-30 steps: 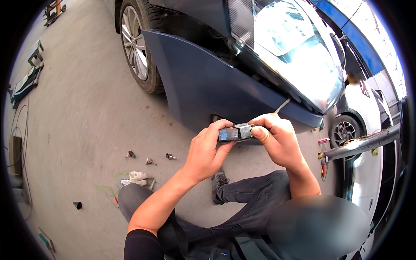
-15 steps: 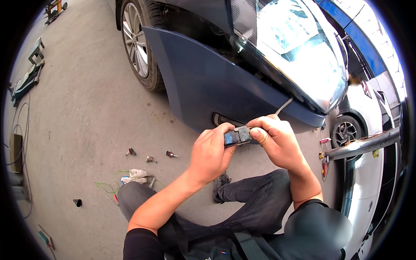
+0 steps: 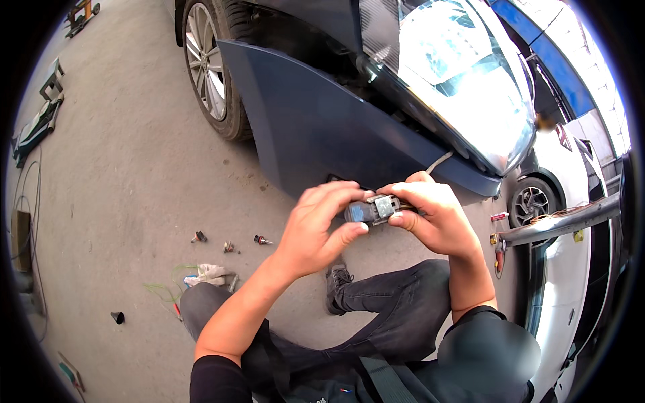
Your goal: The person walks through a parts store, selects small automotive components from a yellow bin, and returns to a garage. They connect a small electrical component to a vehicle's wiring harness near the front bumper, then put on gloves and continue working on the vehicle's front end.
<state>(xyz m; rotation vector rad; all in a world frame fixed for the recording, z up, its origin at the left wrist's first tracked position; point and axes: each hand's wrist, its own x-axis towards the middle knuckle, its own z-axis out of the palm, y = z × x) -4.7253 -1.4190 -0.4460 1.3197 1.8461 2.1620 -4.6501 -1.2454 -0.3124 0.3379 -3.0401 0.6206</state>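
A dark electrical connector [image 3: 370, 210], with a blue end and a lighter grey clip section, is between my hands in front of the bumper. My right hand [image 3: 433, 215] is closed, pinching the grey end where the wires come out. Around the blue end, my left hand [image 3: 312, 225] has its thumb and fingers spread apart, close beside the connector; light contact there is hard to judge. A pale cable [image 3: 440, 162] runs from behind my right hand up to the gap below the headlight [image 3: 463, 74].
A dark blue car bumper [image 3: 322, 127] and wheel [image 3: 207, 60] stand ahead. Small bulbs [image 3: 263, 240], a glove [image 3: 207, 273] and a black cone [image 3: 118, 317] lie on the floor. At right are a metal pole [image 3: 564, 221] and a white car [image 3: 564, 289].
My left thumb and fingers have opened from their grip on the blue end. The connector has turned slightly in my right hand, which still pinches it.
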